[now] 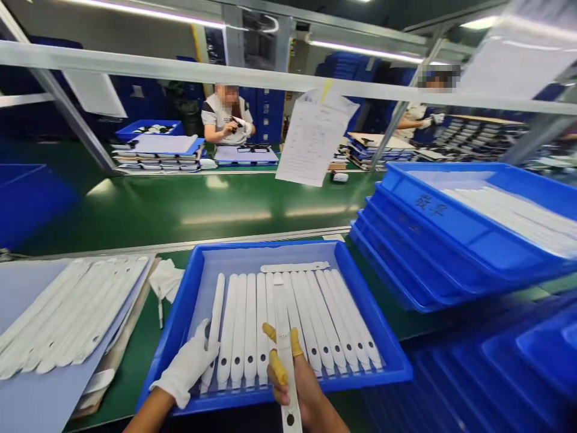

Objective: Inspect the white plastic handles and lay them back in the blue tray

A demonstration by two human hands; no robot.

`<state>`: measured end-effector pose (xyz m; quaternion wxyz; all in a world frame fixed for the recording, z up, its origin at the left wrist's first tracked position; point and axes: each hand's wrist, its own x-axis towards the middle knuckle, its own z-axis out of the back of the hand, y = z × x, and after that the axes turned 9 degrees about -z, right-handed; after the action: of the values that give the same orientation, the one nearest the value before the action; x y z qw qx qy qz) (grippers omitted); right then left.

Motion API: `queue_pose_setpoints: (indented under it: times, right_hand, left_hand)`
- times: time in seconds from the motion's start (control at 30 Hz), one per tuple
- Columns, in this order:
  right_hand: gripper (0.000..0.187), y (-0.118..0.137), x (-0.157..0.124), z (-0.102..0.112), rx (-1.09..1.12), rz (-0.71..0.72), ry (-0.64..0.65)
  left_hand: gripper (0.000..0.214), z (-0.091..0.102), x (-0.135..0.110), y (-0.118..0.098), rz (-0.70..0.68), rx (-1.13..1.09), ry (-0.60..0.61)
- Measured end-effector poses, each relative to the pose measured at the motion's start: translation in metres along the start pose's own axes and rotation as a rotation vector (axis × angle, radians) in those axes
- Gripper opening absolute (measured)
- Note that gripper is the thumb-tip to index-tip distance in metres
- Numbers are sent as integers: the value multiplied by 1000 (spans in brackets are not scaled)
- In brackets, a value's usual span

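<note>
A blue tray (391, 355) in front of me holds a row of long white strips (250, 325), most with a dark oval hole at the near end. One more strip (295, 266) lies crosswise at the tray's far side. My left hand (187, 364), in a white glove, is closed around the leftmost strip (217, 307), which leans slightly apart from the row. Yellow covers sit on fingers of my right hand (300, 379). That hand grips a flat white strip (282, 325) above the row, its holed end toward me.
White strips lie on a pale sheet (27, 403) at left, beside a crumpled white cloth (166, 279). Stacked blue trays (433, 240) rise at right. Beyond the green table (180, 204), two people work. A paper (311, 138) hangs from the metal bar (180, 72).
</note>
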<state>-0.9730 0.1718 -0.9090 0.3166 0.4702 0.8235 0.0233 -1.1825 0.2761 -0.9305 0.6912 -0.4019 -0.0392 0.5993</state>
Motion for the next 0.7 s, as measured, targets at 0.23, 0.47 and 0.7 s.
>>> queue_pose_setpoints:
  times: [0.23, 0.47, 0.7]
  right_hand:
    - [79, -3, -12, -25, -188, 64, -78]
    - [93, -12, -19, -37, -304, 56, -69]
    - [81, -8, -30, -59, -381, 48, -184]
  left_hand:
    - [24, 21, -25, -8, -58, -715, -208]
    - [71, 10, -93, -58, -104, -1124, -241]
    - [62, -25, -111, -60, -61, -1370, -7]
